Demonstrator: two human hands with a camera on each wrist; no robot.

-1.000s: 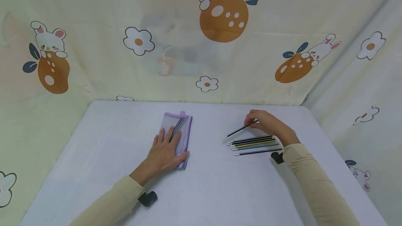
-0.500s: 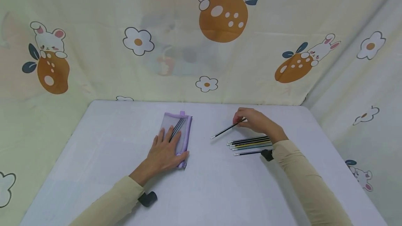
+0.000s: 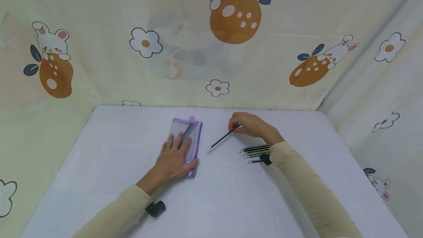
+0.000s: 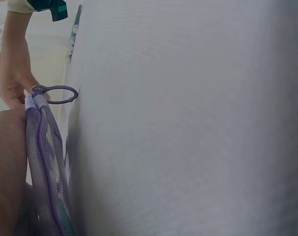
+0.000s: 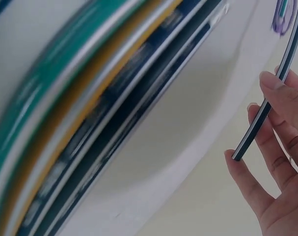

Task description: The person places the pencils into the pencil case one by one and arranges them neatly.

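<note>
slim black-and-silver pencil [image 3: 219, 140] is slanting mid-frame, pinched by the right hand [image 3: 249, 125]; markings on the multicoloured pencil row [image 5: 92, 96] are blurring illegibly; a gap is separating its tip from the purple mesh pouch [image 3: 193, 146] under the left hand [image 3: 172, 160], fingers spread.

Beige long sleeves [image 3: 115, 212] are worn with black wrist devices [image 3: 156, 209].

Dark pencil [image 3: 219, 141] nearer the pouch [image 3: 196, 146]

On my feed, the right hand [image 3: 252, 125] has carried it leftward, pale end now near the pouch. I think it slants more steeply, though depth reads poorly; the sleeve [image 3: 308, 183] hides more of the pencil row [image 3: 254, 150].
</note>
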